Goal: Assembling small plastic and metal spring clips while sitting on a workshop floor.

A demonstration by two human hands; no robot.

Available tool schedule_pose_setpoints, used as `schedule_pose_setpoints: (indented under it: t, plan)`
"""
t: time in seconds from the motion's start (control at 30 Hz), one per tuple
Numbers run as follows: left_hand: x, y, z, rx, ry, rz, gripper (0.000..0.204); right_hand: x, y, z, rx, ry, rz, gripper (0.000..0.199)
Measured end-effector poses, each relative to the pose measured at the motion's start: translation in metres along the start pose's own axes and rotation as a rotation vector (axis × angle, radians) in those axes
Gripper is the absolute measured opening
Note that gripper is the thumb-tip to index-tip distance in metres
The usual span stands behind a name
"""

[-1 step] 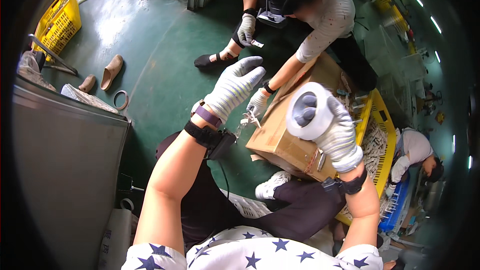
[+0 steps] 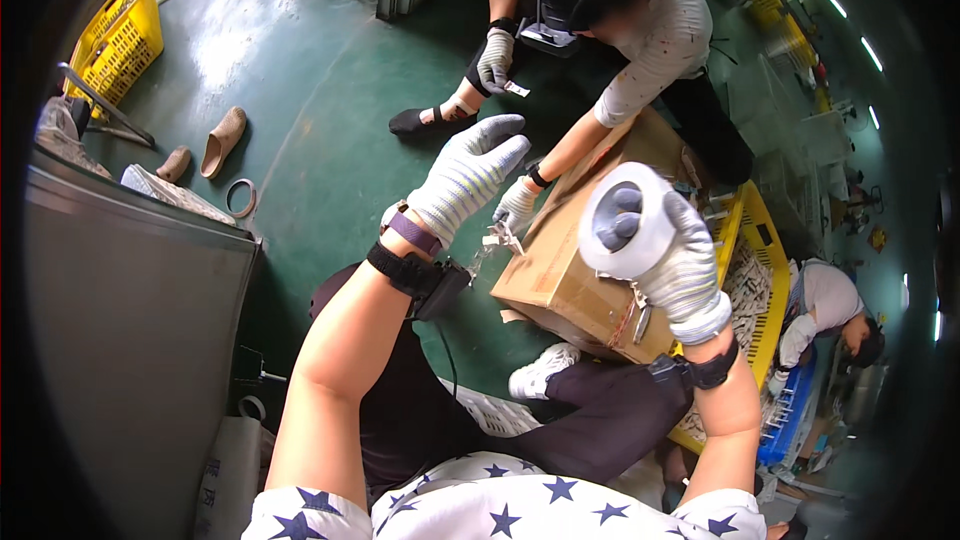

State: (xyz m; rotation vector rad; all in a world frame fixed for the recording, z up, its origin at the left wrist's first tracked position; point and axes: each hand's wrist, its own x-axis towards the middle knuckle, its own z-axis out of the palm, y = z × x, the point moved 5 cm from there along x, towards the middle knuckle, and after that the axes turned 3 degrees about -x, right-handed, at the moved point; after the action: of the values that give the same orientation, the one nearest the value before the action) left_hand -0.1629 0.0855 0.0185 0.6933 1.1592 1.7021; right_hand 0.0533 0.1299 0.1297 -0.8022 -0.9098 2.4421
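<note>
- Left hand (image 2: 468, 172), white striped knit glove with grey fingertips: raised over the floor, left of the box; thumb and fingers parted, nothing in your grasp, apparently free.
- Right hand (image 2: 685, 275), matching glove: gripping the roll, your fingers passed through its core and showing in the hole, likely so it cannot slip off.
- Wide white ring-shaped roll of tape (image 2: 655, 230): in your right hand, lifted over the near right corner of the box, its hollow face turned up towards you.
- Large brown cardboard box (image 2: 545, 265): standing on the green floor (image 2: 330, 90) in front of you, seemingly placed within reach of both people.
- Co-worker's gloved hand (image 2: 516, 204): at the box's left edge, by crumpled white scraps (image 2: 503, 239); the exact hold cannot be told.
- Yellow slatted plastic crate (image 2: 765, 230): beside the box's right edge, its walls containing small loose white pieces (image 2: 745, 290).
</note>
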Motion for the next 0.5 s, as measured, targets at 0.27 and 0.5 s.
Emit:
schedule_pose_setpoints:
  t: [0.27, 0.5]
  plan:
    - [-0.007, 0.007, -0.034, 0.016, 0.035, 0.080, 0.034, -0.005, -0.036, 0.016, -0.029, 0.098, -0.136, 0.044]
    - [-0.010, 0.012, -0.023, -0.015, 0.024, 0.040, 0.036, -0.004, -0.064, 0.009, 0.037, 0.150, -0.198, 0.046]
